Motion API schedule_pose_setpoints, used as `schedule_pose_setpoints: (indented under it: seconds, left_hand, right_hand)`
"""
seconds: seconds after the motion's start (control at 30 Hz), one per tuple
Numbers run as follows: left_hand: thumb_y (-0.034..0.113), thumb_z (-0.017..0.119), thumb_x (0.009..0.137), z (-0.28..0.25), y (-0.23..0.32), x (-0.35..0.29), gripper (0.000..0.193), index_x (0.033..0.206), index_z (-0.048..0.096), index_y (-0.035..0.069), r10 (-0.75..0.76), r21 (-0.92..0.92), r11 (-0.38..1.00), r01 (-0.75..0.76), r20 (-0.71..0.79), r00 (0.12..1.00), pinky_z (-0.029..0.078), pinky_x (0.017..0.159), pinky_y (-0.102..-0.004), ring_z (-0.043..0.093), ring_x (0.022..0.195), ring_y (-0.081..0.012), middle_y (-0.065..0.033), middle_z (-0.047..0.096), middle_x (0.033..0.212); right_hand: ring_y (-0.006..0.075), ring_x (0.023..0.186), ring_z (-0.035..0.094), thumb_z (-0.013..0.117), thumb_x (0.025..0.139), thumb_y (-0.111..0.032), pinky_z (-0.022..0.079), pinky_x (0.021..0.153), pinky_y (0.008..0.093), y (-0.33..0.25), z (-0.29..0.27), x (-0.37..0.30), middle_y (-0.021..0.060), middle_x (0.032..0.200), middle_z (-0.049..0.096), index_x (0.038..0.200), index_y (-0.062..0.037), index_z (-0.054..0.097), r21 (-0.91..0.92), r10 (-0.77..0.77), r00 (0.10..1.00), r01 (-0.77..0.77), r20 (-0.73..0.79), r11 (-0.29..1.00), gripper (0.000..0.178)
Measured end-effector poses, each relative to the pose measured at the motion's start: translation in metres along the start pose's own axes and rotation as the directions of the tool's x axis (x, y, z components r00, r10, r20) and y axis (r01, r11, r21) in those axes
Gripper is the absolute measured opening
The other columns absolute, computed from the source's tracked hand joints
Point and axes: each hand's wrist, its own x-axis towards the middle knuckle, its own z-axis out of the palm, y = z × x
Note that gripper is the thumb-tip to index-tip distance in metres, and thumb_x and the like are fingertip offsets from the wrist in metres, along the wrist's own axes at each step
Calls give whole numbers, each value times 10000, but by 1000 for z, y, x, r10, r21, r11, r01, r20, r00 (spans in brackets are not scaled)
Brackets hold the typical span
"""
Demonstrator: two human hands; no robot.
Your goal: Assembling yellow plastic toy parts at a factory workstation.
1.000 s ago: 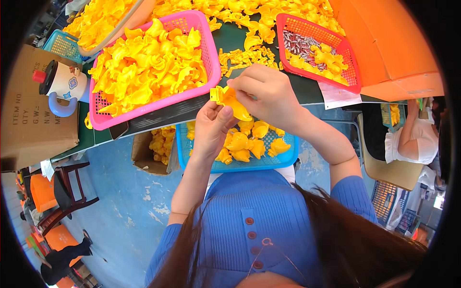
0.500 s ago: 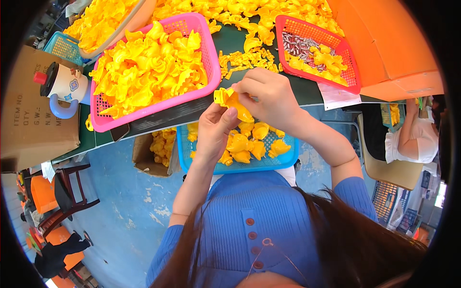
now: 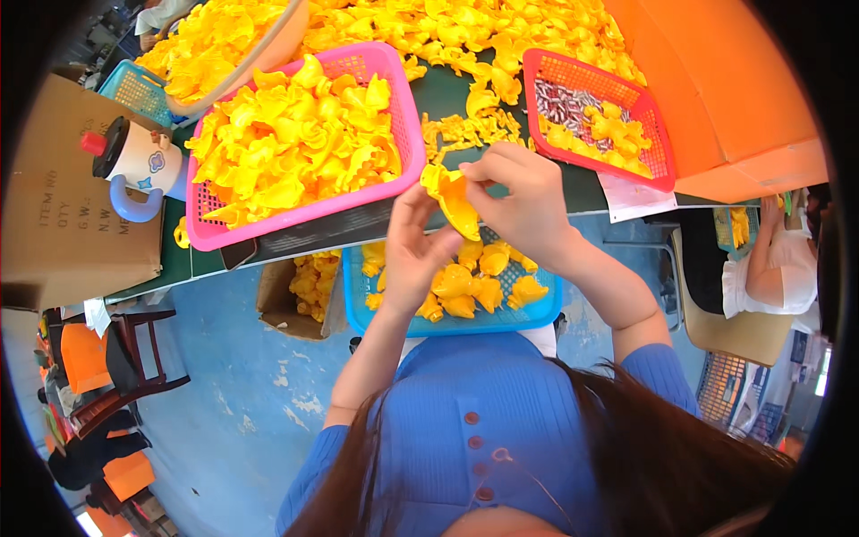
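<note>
A curved, hollow yellow plastic shell piece (image 3: pixel 455 208) is held up over the table's front edge. My left hand (image 3: pixel 419 255) grips it from the left, fingers behind it and thumb near its lower end. My right hand (image 3: pixel 523 192) is closed in a pinch at its upper right edge; whatever lies between those fingertips is too small or hidden to name. Below my hands, a blue basket (image 3: pixel 537 315) at my lap holds several rounded yellow pieces (image 3: pixel 455 279). Just left of my left hand stands a pink basket (image 3: pixel 413 134) heaped with yellow shell pieces (image 3: pixel 295 148).
A red basket (image 3: pixel 664 134) at the right holds small silvery parts (image 3: pixel 562 106) and yellow pieces. Loose yellow pieces (image 3: pixel 474 130) cover the dark green table. A cup (image 3: pixel 134 161) and a cardboard box (image 3: pixel 76 197) stand left, an orange box (image 3: pixel 725 107) right. Another person (image 3: pixel 769 259) sits at far right.
The shell piece has tilted, its lower end now hanging farther down. My left fingers have loosened and spread a little around it. My right hand has drawn slightly right and down.
</note>
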Motion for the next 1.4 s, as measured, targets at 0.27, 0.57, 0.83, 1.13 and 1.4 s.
schedule_pose_setpoints:
  seconds: [0.27,0.57,0.83,1.13,1.4]
  left_hand:
    - [-111,668,707,-4,-12,-1,729,1326,306,19,475,363,818,-446,13,880,463,930,-339,448,1184,-243,-137,389,1297]
    - [-100,631,734,-39,28,-4,541,1232,433,-30,496,394,825,-405,-161,854,442,926,-315,528,1077,-201,-144,512,1187]
    - [11,549,819,-65,63,-6,424,1233,457,12,325,154,945,-290,-310,893,469,901,-335,545,1063,-227,-131,523,1162]
    - [39,568,822,-68,70,-11,449,1250,436,12,269,119,962,-244,-287,919,471,897,-334,550,1063,-230,-135,534,1165]
    - [3,605,789,-49,65,-7,469,1238,472,33,194,17,980,-196,-267,944,496,817,-276,575,980,-160,-92,568,1106]
  right_hand:
    - [194,556,580,643,680,26,460,499,272,-22,11,12,89,652,535,700,4,554,-80,69,995,-63,78,995,94]
    - [209,547,563,663,720,-78,443,490,299,-36,45,45,87,632,527,699,-16,540,86,-43,978,26,206,996,139]
    - [358,736,601,528,836,-217,474,659,441,53,162,157,182,766,609,935,-19,586,-297,87,909,41,407,954,229]
    - [332,811,611,569,763,-174,481,668,453,71,189,177,189,818,619,1146,-82,510,-302,84,897,57,433,952,398]
    - [323,823,610,569,784,-210,481,693,424,59,132,168,171,900,631,1192,-112,515,-146,71,963,-33,262,989,423]
